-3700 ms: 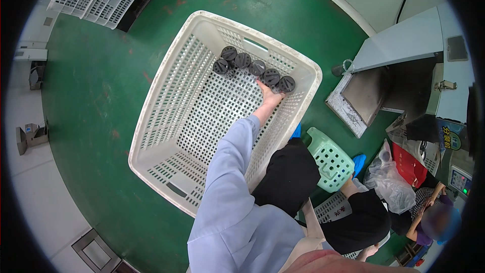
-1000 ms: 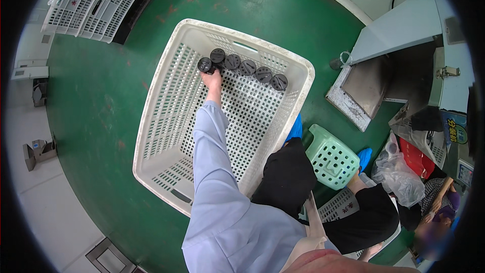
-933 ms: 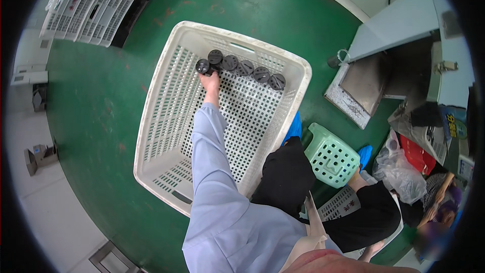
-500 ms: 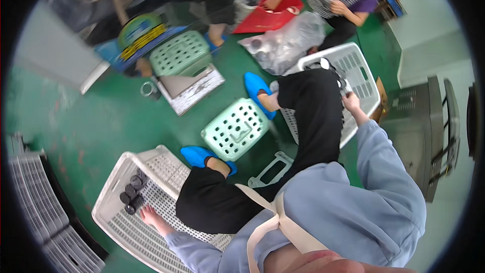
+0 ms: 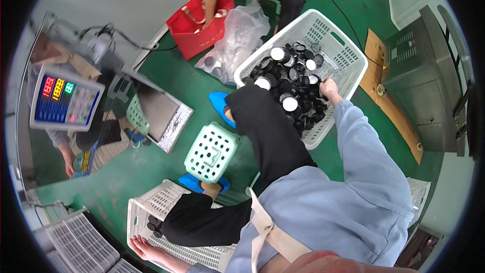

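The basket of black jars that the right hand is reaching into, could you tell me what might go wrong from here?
The right hand reaches into the white basket, where black jars are heaped loosely, so some might tumble or be knocked out. The left hand stretches back to the other basket, a wide twist that may unbalance the person. A green stool sits between the feet, a possible trip.

- Top: light blue long-sleeved work shirt, loose and creased; sleeves run to the wrists.
- Hands bare: left hand (image 5: pixel 143 246), right hand (image 5: pixel 329 89), no gloves.
- Beige strap (image 5: pixel 268 232) runs diagonally over the shirt front.
- Trousers (image 5: pixel 268 136): black, plain.
- Shoes (image 5: pixel 218 105): bright blue, slip-on type, one on each foot.
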The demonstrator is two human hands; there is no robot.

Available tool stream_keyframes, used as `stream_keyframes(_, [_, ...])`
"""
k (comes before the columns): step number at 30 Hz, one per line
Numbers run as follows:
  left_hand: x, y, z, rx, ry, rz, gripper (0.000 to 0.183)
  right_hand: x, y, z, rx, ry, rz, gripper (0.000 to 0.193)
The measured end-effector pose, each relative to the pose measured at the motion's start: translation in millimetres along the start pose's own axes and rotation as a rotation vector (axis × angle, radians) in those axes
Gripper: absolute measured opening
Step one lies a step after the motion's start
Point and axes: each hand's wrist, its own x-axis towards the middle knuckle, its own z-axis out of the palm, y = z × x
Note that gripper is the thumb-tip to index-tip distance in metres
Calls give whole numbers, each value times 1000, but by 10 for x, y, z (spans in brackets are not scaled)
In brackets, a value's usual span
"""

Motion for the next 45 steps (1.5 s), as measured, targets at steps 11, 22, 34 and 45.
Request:
stream_keyframes(11, [-1022,682,1838,101,-546,86,24,1122,233,577,213,-163,236,66])
stream_keyframes(22, [-1800,361,2168,208,-728,-51,21,1621,453,1088,323,-260,321,83])
stream_keyframes(34, [-2288,1022,2765,225,-870,304,24,-36,-691,-1169,1084,-1026,1,72])
stream_keyframes(45, [-2893,1717,3504,82,-1029,1452,71,-2136,-2521,-2042,802,-1321,-912,52])
